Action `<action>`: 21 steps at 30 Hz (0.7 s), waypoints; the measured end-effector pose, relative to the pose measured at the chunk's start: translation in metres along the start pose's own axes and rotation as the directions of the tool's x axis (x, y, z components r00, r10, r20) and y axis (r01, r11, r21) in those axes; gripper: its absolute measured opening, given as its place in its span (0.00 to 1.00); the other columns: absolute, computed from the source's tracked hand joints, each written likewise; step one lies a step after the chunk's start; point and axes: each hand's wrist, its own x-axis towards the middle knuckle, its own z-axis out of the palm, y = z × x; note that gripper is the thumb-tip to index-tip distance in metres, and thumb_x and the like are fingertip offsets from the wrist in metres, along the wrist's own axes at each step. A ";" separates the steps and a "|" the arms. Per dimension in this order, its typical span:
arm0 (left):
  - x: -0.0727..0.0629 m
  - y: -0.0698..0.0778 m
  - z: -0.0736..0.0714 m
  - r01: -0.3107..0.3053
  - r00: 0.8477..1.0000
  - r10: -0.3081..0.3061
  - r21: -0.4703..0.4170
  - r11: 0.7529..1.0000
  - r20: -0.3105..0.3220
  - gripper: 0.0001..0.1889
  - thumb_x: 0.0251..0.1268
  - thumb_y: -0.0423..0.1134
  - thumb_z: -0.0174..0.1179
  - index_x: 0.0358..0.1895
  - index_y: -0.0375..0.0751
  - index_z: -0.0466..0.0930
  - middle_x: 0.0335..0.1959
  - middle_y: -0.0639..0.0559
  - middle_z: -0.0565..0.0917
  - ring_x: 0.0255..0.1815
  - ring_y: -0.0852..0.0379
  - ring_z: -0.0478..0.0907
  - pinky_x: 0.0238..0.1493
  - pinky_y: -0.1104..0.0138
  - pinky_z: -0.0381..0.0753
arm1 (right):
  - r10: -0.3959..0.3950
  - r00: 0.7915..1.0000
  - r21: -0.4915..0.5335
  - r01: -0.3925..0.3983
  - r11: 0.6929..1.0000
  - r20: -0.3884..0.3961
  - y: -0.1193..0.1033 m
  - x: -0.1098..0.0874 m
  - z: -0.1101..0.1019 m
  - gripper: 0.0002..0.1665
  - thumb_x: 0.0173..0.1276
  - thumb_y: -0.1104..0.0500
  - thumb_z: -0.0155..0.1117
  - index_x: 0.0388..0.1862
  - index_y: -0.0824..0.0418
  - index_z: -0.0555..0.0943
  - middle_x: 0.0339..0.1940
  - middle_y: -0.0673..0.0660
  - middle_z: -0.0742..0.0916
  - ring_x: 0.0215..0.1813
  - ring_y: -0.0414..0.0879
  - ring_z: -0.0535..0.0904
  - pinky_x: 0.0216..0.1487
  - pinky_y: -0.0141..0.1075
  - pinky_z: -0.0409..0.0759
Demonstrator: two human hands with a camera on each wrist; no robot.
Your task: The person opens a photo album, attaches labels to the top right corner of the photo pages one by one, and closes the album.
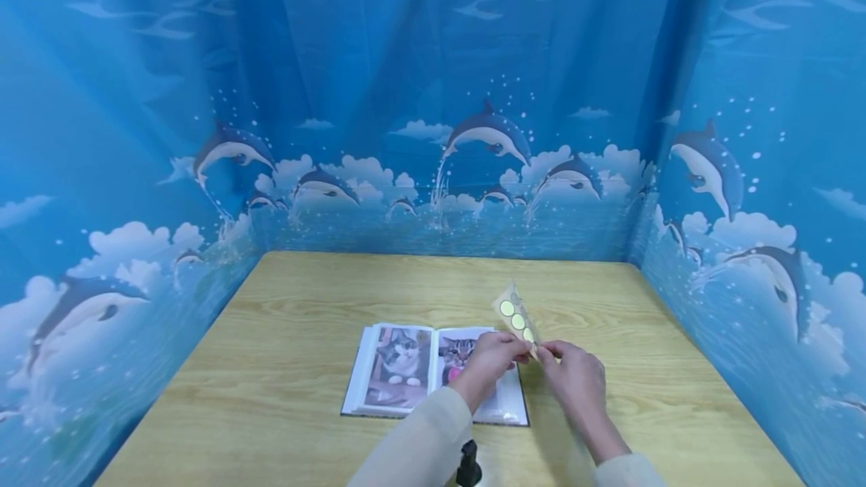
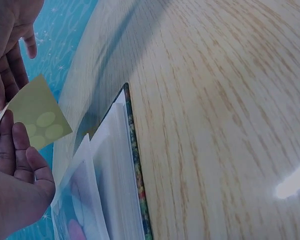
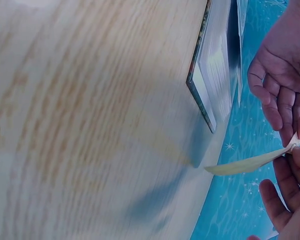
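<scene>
Both hands hold a small sheet of round stickers (image 1: 517, 319), pale with bright yellow-green dots, raised above the right edge of an open photo album. My left hand (image 1: 492, 363) pinches the sheet's lower edge, partly covering the album's right page. Just to the right, my right hand (image 1: 578, 378) pinches the same edge, thumb and fingertips close to the left hand's. In the left wrist view the sheet (image 2: 42, 112) spreads out beyond the left fingers (image 2: 7, 142). Seen almost edge-on in the right wrist view, the sheet (image 3: 247, 164) curves slightly between both hands' fingertips.
The photo album (image 1: 348, 403) lies open on the wood-grain table (image 1: 271, 367), showing a cat photo (image 1: 399, 367) on the left page and another cat photo (image 1: 458, 352) on the right. A blue dolphin-print curtain (image 1: 379, 96) surrounds the table's back and sides.
</scene>
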 end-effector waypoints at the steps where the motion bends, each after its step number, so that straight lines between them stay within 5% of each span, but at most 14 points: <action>1: 0.000 0.000 0.000 -0.001 1.000 0.001 0.000 1.000 -0.003 0.07 0.62 0.36 0.66 0.35 0.35 0.85 0.26 0.53 0.86 0.29 0.61 0.80 0.42 0.61 0.80 | 0.008 1.000 0.003 -0.008 1.000 0.002 0.000 0.000 -0.001 0.13 0.68 0.54 0.65 0.44 0.61 0.88 0.46 0.65 0.88 0.47 0.62 0.83 0.51 0.57 0.75; 11: 0.001 0.000 0.000 0.015 0.999 -0.015 0.000 1.000 -0.032 0.06 0.61 0.37 0.67 0.33 0.37 0.86 0.25 0.53 0.85 0.28 0.60 0.80 0.41 0.64 0.80 | 0.056 0.998 0.096 -0.058 0.994 0.027 0.005 0.004 -0.007 0.15 0.69 0.55 0.64 0.43 0.65 0.87 0.39 0.62 0.89 0.33 0.50 0.81 0.34 0.43 0.77; 21: 0.001 0.000 -0.001 0.036 0.999 -0.036 0.006 0.999 -0.036 0.06 0.61 0.38 0.67 0.33 0.40 0.85 0.27 0.53 0.86 0.30 0.58 0.81 0.44 0.61 0.81 | 0.150 0.987 0.160 -0.157 0.975 0.059 0.012 0.008 -0.018 0.19 0.71 0.53 0.62 0.47 0.67 0.86 0.40 0.62 0.89 0.39 0.52 0.81 0.37 0.42 0.76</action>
